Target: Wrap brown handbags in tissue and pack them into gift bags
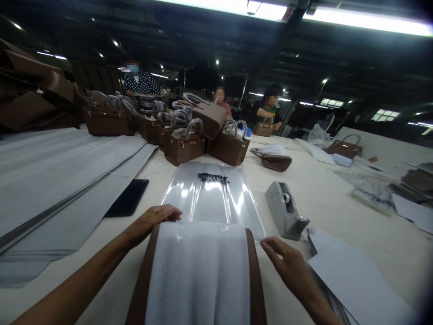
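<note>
A clear plastic bag (216,201) with black print near its far end lies flat on the table in front of me. My left hand (164,214) has its fingers bent together at the bag's near left edge; their tips are partly hidden. At the near right corner, my right hand (287,257) pinches the plastic between thumb and finger. Between my forearms is a brown handbag (255,275), its middle wrapped in a white sheet (201,271) fixed with clear tape. The wrapped end meets the bag's near edge.
Several brown handbags (186,146) with wrapped handles stand beyond the plastic. White sheets (61,171) and a phone (127,198) lie left. A tape dispenser (286,212) and white paper (352,275) are on the right. Co-workers (140,83) are across the table (324,194).
</note>
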`<action>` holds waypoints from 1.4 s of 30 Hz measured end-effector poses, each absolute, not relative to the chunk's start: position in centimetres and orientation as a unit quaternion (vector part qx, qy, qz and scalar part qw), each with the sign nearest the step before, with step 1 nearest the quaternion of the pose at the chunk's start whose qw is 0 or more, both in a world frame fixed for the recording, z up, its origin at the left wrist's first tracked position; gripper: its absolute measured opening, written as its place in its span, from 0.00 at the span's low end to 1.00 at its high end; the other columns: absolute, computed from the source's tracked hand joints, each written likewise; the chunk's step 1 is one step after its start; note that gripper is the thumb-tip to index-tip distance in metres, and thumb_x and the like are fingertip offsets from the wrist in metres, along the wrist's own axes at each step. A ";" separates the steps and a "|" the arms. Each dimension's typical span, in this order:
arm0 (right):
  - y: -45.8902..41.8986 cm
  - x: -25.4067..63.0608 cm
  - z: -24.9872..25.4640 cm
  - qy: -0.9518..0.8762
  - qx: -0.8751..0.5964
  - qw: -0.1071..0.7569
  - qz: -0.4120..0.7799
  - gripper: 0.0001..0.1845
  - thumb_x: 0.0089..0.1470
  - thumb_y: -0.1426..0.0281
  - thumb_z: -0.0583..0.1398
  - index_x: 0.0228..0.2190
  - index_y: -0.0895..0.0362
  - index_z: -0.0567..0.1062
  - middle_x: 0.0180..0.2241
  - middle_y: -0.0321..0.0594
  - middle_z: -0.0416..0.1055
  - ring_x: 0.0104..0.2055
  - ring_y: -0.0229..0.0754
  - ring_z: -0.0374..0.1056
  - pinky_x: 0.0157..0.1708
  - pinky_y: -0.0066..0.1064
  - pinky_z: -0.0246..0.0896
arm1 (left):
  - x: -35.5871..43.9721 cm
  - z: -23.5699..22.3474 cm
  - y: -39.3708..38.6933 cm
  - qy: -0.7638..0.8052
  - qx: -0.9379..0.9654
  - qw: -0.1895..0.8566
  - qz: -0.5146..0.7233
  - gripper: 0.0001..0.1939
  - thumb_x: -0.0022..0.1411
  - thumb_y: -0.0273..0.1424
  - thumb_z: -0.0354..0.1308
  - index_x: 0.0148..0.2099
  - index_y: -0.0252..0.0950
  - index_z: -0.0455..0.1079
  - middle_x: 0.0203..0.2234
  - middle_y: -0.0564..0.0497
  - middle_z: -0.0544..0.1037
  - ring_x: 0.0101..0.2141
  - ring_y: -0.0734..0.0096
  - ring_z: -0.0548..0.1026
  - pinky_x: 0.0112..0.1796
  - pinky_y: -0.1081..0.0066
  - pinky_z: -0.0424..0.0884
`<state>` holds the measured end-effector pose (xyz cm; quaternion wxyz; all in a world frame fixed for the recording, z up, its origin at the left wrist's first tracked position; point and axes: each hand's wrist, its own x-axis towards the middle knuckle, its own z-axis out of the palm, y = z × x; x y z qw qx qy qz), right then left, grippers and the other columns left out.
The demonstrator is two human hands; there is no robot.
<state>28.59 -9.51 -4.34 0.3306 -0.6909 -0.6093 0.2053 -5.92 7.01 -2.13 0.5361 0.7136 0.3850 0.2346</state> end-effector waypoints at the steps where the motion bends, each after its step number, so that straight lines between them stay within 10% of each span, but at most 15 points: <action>1: -7.2 29.4 -4.5 -0.637 -0.673 0.330 0.178 0.17 0.56 0.57 0.51 0.34 0.56 0.71 0.36 0.42 0.70 0.39 0.44 0.66 0.41 0.34 0.61 | -5.2 -1.8 8.3 0.380 0.743 0.503 0.227 0.23 0.60 0.46 0.45 0.43 0.34 0.69 0.33 0.48 0.74 0.33 0.66 0.72 0.36 0.67 0.68; 8: 6.1 28.4 -8.1 -0.752 -0.589 0.222 0.197 0.21 0.34 0.64 0.68 0.34 0.55 0.73 0.39 0.40 0.67 0.42 0.47 0.61 0.44 0.39 0.55 | 1.1 -1.8 14.1 0.290 0.857 0.408 0.118 0.20 0.53 0.42 0.59 0.46 0.38 0.67 0.41 0.49 0.72 0.40 0.67 0.70 0.40 0.69 0.67; 14: 9.0 29.0 -8.6 -0.773 -0.564 0.163 0.243 0.07 0.44 0.68 0.63 0.22 0.57 0.70 0.25 0.34 0.64 0.31 0.38 0.59 0.33 0.29 0.52 | 4.2 -4.9 14.7 0.248 0.920 0.299 0.057 0.31 0.36 0.34 0.71 0.45 0.35 0.66 0.41 0.46 0.68 0.44 0.58 0.64 0.44 0.62 0.64; 20: 10.5 30.2 -5.1 -0.780 -0.522 0.159 0.306 0.15 0.53 0.60 0.54 0.22 0.58 0.67 0.21 0.31 0.57 0.24 0.33 0.53 0.24 0.25 0.48 | 3.7 -5.3 14.6 0.258 0.938 0.224 0.064 0.13 0.56 0.39 0.57 0.39 0.37 0.66 0.36 0.49 0.68 0.38 0.65 0.67 0.39 0.67 0.66; 24: 11.3 30.4 -2.5 -0.785 -0.519 0.148 0.305 0.17 0.54 0.59 0.52 0.21 0.58 0.64 0.19 0.31 0.56 0.22 0.33 0.52 0.23 0.26 0.46 | 3.5 -4.9 14.1 0.258 0.946 0.181 0.081 0.32 0.45 0.49 0.63 0.48 0.37 0.60 0.43 0.46 0.67 0.40 0.62 0.67 0.40 0.65 0.68; 29: 11.1 30.8 -1.6 -0.783 -0.550 0.138 0.254 0.17 0.53 0.60 0.51 0.20 0.57 0.64 0.21 0.34 0.61 0.23 0.35 0.55 0.24 0.27 0.48 | 2.3 -4.5 14.0 0.263 0.953 0.099 0.117 0.13 0.57 0.26 0.51 0.47 0.32 0.62 0.47 0.41 0.66 0.45 0.58 0.66 0.44 0.59 0.65; 32: 10.3 30.7 -2.3 -0.777 -0.578 0.142 0.207 0.17 0.54 0.60 0.50 0.19 0.56 0.61 0.19 0.34 0.59 0.22 0.36 0.54 0.23 0.28 0.45 | 1.1 -3.5 13.8 0.249 0.957 0.077 0.128 0.09 0.61 0.28 0.46 0.41 0.33 0.66 0.43 0.42 0.70 0.44 0.59 0.68 0.44 0.59 0.65; 36: 10.0 30.2 -2.8 -0.768 -0.597 0.161 0.165 0.18 0.56 0.60 0.48 0.20 0.56 0.60 0.20 0.34 0.60 0.23 0.37 0.57 0.24 0.28 0.47 | 0.6 -3.1 13.0 0.197 0.973 0.052 0.112 0.27 0.53 0.44 0.59 0.51 0.35 0.61 0.50 0.43 0.66 0.48 0.58 0.65 0.47 0.61 0.65; 42: 8.9 29.3 -2.6 -0.788 -0.582 0.163 0.121 0.17 0.58 0.60 0.47 0.27 0.57 0.67 0.25 0.38 0.67 0.26 0.40 0.62 0.26 0.31 0.53 | -0.1 -4.2 13.6 0.257 0.959 -0.045 0.112 0.09 0.59 0.21 0.49 0.40 0.32 0.68 0.36 0.44 0.74 0.38 0.63 0.72 0.39 0.64 0.67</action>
